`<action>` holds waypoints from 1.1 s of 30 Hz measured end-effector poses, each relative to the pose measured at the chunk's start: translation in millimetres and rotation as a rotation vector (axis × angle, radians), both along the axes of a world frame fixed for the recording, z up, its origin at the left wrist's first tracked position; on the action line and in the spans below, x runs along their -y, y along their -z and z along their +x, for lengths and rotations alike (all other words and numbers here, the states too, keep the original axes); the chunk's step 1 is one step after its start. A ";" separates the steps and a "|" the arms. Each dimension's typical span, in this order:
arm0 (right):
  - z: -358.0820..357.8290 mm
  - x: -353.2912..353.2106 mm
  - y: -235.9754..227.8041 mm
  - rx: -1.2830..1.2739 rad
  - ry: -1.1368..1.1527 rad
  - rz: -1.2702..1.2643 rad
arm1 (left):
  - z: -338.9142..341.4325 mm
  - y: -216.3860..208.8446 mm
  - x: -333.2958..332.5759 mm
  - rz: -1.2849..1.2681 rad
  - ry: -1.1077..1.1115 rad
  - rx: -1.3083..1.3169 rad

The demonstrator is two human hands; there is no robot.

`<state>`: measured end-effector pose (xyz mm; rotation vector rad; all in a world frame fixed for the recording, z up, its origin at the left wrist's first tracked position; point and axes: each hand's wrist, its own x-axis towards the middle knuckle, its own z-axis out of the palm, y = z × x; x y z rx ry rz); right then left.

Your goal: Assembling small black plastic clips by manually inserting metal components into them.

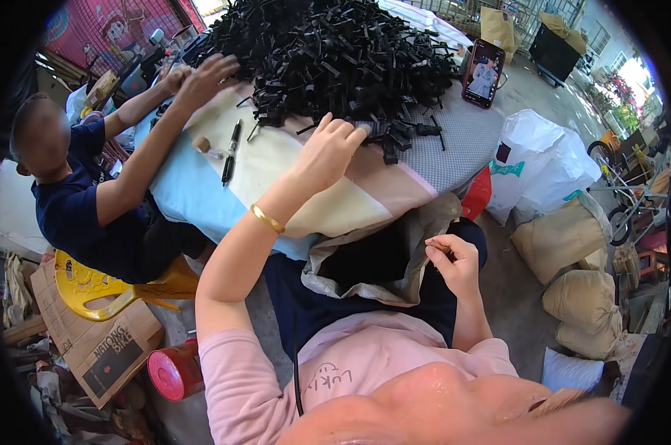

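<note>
A large heap of small black plastic parts point(335, 59) covers the far part of the cloth-covered table. At its near edge is my left hand point(328, 156), fingers bent, a gold bangle point(266, 219) on the wrist. Its fingertips are partly hidden, so what they hold does not show. A few loose black parts point(398, 133) lie beside that hand. My right hand point(456, 261) is pinched together at the right rim of an open grey sack point(328, 259) in my lap. Whatever is between its fingertips is too small to name. The sack's inside is dark.
Across the table's left side, another person point(76, 178) reaches both hands to the heap. A black pen point(231, 152) lies on the cloth. A phone point(483, 74) stands at the right table edge. White bags point(539, 167) and brown sacks point(561, 233) stand right; a red tub point(173, 371) sits left.
</note>
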<state>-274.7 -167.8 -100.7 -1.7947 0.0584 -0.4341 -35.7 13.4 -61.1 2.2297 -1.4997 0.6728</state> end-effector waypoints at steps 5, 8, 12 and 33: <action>2.0 -8.0 -5.2 0.076 0.017 -0.038 | -65.9 -27.9 0.3 -0.498 -0.019 -0.695; 6.0 -26.9 -12.9 0.223 -0.040 -0.187 | -115.4 -13.0 4.6 -0.504 0.111 -0.939; 19.6 -38.3 -19.1 0.516 -0.167 -0.350 | -150.2 27.7 11.0 -0.473 0.127 -1.340; 26.6 -33.7 6.7 -0.127 -0.163 0.224 | -165.0 52.2 -0.8 -0.858 0.111 -1.616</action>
